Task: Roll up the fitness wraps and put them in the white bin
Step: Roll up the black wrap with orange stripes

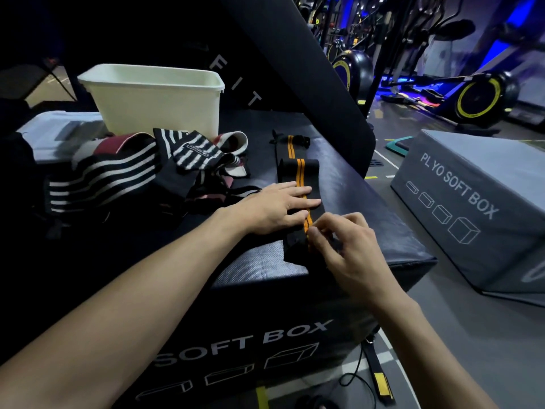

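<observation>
- Right now, centre of the frame, a black wrap with orange stripes (299, 184) lies stretched along the top of a dark soft box (348, 184), its far part bunched into a fold.
- Left hand (277, 206) is flat on that wrap, fingers straight and spread, pressing it down onto the box.
- Right hand (345, 246), just below and touching the same wrap, has its fingers curled, pinching the near end of the fabric at the orange stripe.
- Upper left, the white bin (153, 98) stands upright at the back of the box top, well apart from both hands.
- Between bin and hands, left of centre, a loose pile of wraps (141, 169) sits unrolled: black with white stripes, some maroon and cream.
- Far right, a grey soft box (472, 208) rests on the floor, exercise bikes (483, 98) behind it at upper right.
- Bottom right, a black strap with a yellow tip (380, 379) lies on the floor.
</observation>
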### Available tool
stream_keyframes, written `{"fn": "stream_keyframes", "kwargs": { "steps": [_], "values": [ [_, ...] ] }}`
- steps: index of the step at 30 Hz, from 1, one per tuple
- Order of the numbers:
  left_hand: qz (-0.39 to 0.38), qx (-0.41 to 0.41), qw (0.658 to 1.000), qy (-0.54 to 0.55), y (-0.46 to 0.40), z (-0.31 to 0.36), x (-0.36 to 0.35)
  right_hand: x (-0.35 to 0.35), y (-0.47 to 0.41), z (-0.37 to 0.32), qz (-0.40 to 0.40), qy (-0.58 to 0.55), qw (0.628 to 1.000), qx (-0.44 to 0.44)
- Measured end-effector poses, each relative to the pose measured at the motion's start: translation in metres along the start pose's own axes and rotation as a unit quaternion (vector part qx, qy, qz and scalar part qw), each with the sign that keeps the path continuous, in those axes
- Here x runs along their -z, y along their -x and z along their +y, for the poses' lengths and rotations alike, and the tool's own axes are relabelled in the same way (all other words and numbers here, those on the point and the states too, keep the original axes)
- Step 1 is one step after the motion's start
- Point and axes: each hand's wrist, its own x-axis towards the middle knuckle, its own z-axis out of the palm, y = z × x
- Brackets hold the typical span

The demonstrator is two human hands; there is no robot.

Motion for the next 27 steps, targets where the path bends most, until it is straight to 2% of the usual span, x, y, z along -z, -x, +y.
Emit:
{"fn": "stream_keyframes", "kwargs": {
  "steps": [4,11,18,23,27],
  "values": [
    [-0.005,-0.001,1.0,0.004,-0.001,-0.003,-0.002,-0.008,-0.001,0.0,0.051,0.083,0.994,0.045],
    [-0.008,-0.001,1.0,0.012,0.0,-0.001,0.001,-0.006,-0.001,-0.001,0.099,0.114,0.983,0.1],
    [-0.009,0.004,1.0,0.021,-0.001,-0.001,0.0,0.011,0.009,0.012,-0.004,0.054,0.992,0.114],
    [-0.019,0.011,0.999,0.04,0.0,-0.003,-0.001,0.005,0.004,0.015,-0.002,0.044,0.993,0.107],
    [-0.025,0.02,0.999,0.028,0.003,0.0,-0.001,0.01,-0.002,0.013,-0.032,0.033,0.994,0.103]
  ]
}}
